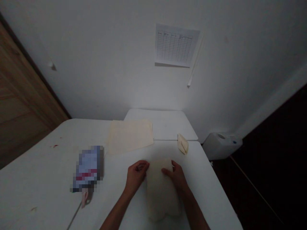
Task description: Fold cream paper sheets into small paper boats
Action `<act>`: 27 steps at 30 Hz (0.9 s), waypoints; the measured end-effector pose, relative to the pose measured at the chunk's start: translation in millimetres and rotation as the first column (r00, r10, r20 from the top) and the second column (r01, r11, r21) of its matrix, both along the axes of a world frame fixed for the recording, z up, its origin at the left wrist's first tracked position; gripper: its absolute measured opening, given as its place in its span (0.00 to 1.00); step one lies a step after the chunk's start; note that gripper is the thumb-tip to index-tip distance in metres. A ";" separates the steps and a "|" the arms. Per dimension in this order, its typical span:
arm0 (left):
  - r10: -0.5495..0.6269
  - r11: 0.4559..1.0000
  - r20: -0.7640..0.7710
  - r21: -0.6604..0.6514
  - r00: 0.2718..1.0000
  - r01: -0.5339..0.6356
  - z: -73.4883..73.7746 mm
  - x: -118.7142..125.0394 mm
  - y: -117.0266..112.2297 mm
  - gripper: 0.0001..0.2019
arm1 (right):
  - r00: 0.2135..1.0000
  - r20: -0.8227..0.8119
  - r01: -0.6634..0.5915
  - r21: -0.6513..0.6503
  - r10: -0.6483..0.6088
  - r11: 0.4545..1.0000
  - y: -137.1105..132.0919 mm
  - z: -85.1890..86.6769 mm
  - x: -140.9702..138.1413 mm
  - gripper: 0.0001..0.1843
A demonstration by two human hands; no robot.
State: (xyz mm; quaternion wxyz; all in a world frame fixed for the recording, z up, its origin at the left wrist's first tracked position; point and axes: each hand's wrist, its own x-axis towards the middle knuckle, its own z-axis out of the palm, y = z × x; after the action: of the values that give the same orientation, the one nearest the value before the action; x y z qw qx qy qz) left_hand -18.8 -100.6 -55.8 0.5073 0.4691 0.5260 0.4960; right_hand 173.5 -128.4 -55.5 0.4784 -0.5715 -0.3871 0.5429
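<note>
A cream sheet (161, 195), cloth or paper I cannot tell, hangs or lies in front of me over the white table with its near edge uneven. My left hand (137, 174) pinches its upper left edge between thumb and fingers. At the upper right corner, my right hand (176, 175) grips it, thumb on top and fingers mostly hidden at the edge. Beyond my left hand, a wider cream sheet (130, 135) lies flat. A small folded cream piece (183, 144) rests past my right hand.
A blurred-out blue and red packet (88, 166) lies on the white table (55, 153) at left, near a cord. A smaller white table (168, 124) adjoins at the back. Right of the table stands a white container (219, 145). A printed chart (176, 46) hangs on the wall.
</note>
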 end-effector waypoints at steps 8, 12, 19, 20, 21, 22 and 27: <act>-0.010 1.000 -0.005 0.005 1.000 0.010 4.4 -0.3 -1.2 0.18 | 0.998 -0.030 -0.053 0.011 0.053 0.999 6.8 -0.9 3.2 0.26; -0.017 1.000 -0.032 0.006 0.999 0.017 2.7 -1.0 -0.8 0.18 | 0.999 0.000 -0.039 -0.009 0.039 0.999 10.1 -0.6 4.0 0.23; -0.027 0.999 0.012 -0.032 1.000 0.028 1.4 -0.8 -0.9 0.18 | 0.997 0.075 -0.003 0.020 0.001 1.000 6.4 -3.4 3.2 0.23; -0.034 0.999 0.021 -0.040 0.999 0.035 1.5 -0.8 -1.0 0.19 | 0.998 0.067 0.000 0.019 -0.001 1.000 5.9 -3.6 3.1 0.23; -0.039 0.998 0.026 -0.044 0.999 0.040 1.7 -0.8 -1.1 0.19 | 0.998 0.062 0.002 0.017 -0.003 1.000 5.6 -3.6 3.0 0.23; -0.042 0.998 0.028 -0.046 0.999 0.043 1.8 -0.8 -1.2 0.19 | 0.998 0.059 0.003 0.015 -0.004 1.000 5.4 -3.5 3.0 0.23; -0.042 0.999 -0.002 -0.019 0.999 0.042 2.4 -0.5 -1.2 0.18 | 0.998 0.061 0.009 0.030 -0.010 1.000 4.4 -1.4 3.0 0.23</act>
State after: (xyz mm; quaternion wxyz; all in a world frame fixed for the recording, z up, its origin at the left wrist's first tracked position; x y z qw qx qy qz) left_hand -19.3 -101.9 -53.5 0.5215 0.4756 0.5213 0.4797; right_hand 176.6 -124.0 -56.8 0.4772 -0.5826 -0.4069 0.5169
